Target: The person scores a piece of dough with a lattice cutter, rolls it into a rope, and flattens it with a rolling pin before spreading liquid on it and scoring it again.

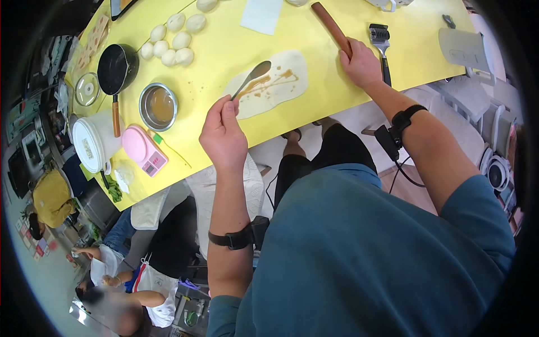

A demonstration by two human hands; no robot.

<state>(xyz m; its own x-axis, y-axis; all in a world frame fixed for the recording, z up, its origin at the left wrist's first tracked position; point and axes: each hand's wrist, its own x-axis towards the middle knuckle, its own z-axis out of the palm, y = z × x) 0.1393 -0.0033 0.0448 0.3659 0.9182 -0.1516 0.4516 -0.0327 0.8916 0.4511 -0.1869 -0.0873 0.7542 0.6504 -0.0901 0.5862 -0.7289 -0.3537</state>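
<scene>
Pinched in the fingers of my left hand [224,129] is a spoon [258,71], its bowl over a flat, rolled-out sheet of dough [295,64]. Brown sauce streaks and drops [259,85] lie across that sheet. My right hand [361,63] is wrapped round one end of a brown wooden rolling pin [331,26], held to the right of the dough. Just beyond this hand lies a lattice roller cutter [380,39] with a black handle. To the left of the dough stands a metal bowl [142,102] with brown liquid inside.
Several dough balls [181,40] and a white sheet [262,16] lie at the back of the yellow table [219,36]. On the left are a black pan [117,67], a glass lid [87,89], a white-lidded tub [87,143] and a pink scale [137,145]. Other people [151,292] are at lower left.
</scene>
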